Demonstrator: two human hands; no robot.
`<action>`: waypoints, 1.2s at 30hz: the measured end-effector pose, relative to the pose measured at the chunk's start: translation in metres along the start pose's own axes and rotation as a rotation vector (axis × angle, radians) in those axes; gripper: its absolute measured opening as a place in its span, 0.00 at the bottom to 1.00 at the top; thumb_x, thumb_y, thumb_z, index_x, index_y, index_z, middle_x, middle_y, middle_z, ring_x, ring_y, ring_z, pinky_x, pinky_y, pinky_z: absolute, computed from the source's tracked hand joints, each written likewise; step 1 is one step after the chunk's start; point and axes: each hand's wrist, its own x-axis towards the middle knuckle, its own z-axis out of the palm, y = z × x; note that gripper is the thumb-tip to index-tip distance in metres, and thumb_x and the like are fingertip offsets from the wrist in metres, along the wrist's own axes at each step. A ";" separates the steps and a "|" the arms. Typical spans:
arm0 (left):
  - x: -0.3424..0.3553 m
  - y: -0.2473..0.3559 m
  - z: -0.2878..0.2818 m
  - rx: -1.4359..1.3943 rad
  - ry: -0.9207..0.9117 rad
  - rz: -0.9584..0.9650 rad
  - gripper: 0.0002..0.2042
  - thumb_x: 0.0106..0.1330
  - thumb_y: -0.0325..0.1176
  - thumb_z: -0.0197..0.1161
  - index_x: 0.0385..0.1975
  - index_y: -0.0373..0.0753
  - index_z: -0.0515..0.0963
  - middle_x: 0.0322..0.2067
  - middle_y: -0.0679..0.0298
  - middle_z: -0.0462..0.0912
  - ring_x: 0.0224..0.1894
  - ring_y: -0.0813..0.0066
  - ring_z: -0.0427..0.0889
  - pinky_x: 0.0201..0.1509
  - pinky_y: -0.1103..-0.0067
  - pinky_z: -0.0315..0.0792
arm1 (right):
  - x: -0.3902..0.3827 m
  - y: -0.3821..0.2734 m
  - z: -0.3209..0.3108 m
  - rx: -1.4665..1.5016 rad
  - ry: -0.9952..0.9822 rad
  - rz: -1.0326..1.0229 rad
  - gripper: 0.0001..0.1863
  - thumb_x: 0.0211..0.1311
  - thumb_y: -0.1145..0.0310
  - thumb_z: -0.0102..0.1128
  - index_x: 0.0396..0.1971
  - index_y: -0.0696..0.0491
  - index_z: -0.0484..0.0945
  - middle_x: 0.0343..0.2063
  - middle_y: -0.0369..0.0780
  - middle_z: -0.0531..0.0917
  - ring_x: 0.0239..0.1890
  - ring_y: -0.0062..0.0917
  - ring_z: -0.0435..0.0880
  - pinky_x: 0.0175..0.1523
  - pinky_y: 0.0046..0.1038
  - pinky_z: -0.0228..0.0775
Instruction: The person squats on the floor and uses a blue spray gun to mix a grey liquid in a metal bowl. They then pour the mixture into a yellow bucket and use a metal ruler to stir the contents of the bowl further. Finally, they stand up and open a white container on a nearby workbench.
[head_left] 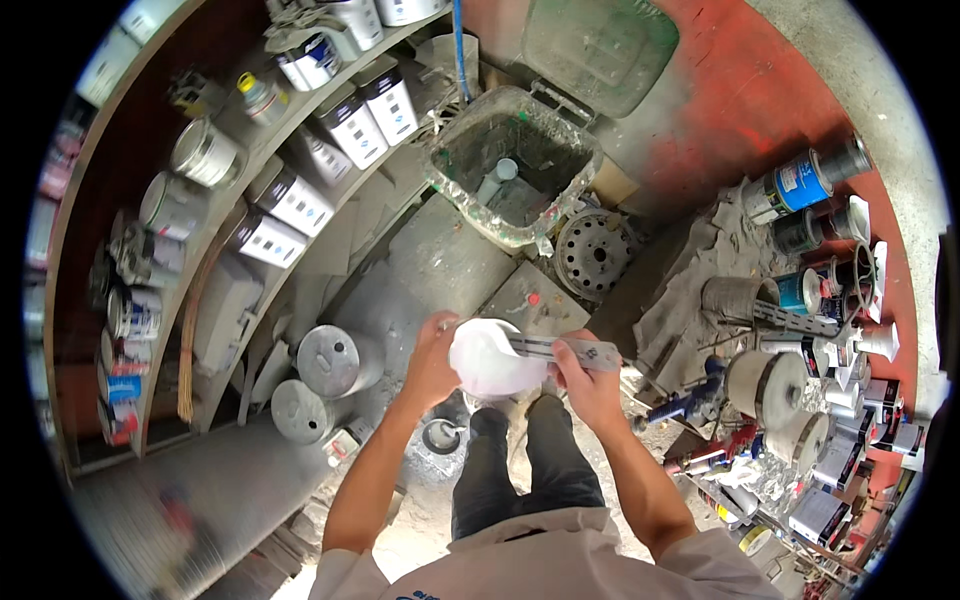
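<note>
- Centre: a cup between the left fingers and right fingers, a stick over its right rim.
- Upper centre: a bin, with a container inside; a wheel just below its right side.
- Upper left: cans on shelves.
- Left of centre: two drums, side by side on the floor.
- Right: tins on a desk.

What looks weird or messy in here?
The bin looks messiest: its rim is blotched with pale crust, and its green lid is flipped open. A bare metal wheel without a tyre sits beside it.
</note>
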 end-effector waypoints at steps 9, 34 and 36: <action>0.228 -0.029 0.035 -0.088 -0.067 0.033 0.37 0.46 0.33 0.75 0.62 0.57 0.73 0.55 0.62 0.71 0.53 0.58 0.78 0.55 0.68 0.76 | 0.145 0.020 0.010 0.219 0.219 0.091 0.13 0.72 0.66 0.55 0.35 0.63 0.77 0.26 0.40 0.84 0.23 0.17 0.79 0.30 0.20 0.72; 0.464 -0.143 0.162 0.176 0.051 0.007 0.47 0.48 0.34 0.72 0.72 0.56 0.57 0.52 0.62 0.76 0.52 0.55 0.79 0.54 0.65 0.75 | 0.412 0.150 -0.009 0.444 0.435 0.282 0.13 0.70 0.66 0.53 0.41 0.62 0.77 0.27 0.46 0.86 0.23 0.26 0.85 0.27 0.24 0.77; 0.466 -0.152 0.158 0.149 0.061 -0.027 0.48 0.48 0.35 0.73 0.72 0.55 0.54 0.51 0.61 0.79 0.52 0.55 0.79 0.54 0.65 0.75 | 0.418 0.154 -0.006 0.446 0.410 0.284 0.13 0.70 0.66 0.53 0.41 0.63 0.77 0.27 0.47 0.86 0.23 0.26 0.85 0.26 0.24 0.77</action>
